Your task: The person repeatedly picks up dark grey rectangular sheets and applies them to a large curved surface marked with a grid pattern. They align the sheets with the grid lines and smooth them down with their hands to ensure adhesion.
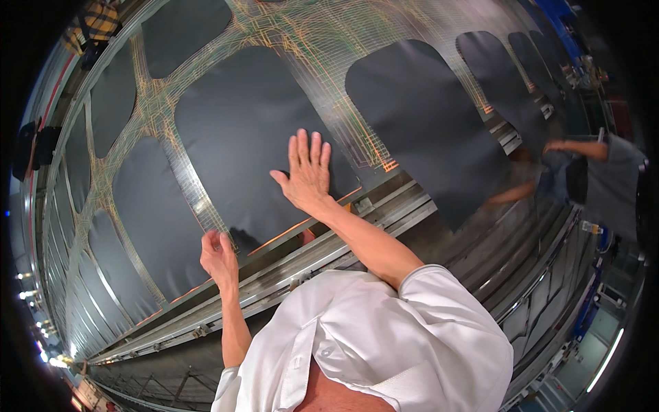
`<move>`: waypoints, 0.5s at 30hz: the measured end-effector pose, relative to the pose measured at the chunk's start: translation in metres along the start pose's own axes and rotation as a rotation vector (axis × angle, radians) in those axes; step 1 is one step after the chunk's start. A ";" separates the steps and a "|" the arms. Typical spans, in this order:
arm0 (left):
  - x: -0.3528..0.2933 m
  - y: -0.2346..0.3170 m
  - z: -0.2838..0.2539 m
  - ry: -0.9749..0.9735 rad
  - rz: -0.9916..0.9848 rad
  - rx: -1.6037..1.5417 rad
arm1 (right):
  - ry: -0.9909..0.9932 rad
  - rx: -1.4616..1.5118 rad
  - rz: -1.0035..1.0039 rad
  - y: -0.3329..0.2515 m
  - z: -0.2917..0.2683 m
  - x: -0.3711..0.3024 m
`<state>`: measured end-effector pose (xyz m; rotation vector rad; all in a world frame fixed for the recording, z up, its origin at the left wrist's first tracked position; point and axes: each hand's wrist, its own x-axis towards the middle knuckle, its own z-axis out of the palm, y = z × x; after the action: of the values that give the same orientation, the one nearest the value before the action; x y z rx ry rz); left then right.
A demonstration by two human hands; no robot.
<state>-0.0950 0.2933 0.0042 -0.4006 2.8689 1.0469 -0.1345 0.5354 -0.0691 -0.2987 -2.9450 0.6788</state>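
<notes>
A large dark grey sheet piece with rounded far corners lies on the work surface in front of me. My right hand rests palm down on it, fingers spread and holding nothing. At the near end of a shiny strip, beside the sheet's near left corner, is my left hand. Its fingers are bent and close together; what they pinch, if anything, is hidden. Left of that strip lies another dark sheet piece. Orange and green lines cross the gaps between the pieces.
At the right, a co-worker in grey reaches toward a dark sheet piece hanging over the near edge. A metal rail runs along that edge, close to my body. Other people stand across the far left side.
</notes>
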 end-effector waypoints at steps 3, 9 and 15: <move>0.020 0.017 0.021 0.111 0.459 0.115 | -0.067 -0.040 0.086 0.016 -0.024 -0.044; 0.036 0.055 0.092 -0.205 0.731 0.356 | -0.313 -0.052 0.208 0.032 -0.066 -0.121; 0.009 0.038 0.089 -0.426 0.922 0.591 | -0.227 -0.046 0.045 0.057 -0.095 -0.114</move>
<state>-0.1163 0.3761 -0.0414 1.1029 2.7181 0.1851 0.0000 0.6012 -0.0161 -0.3128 -3.1817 0.6947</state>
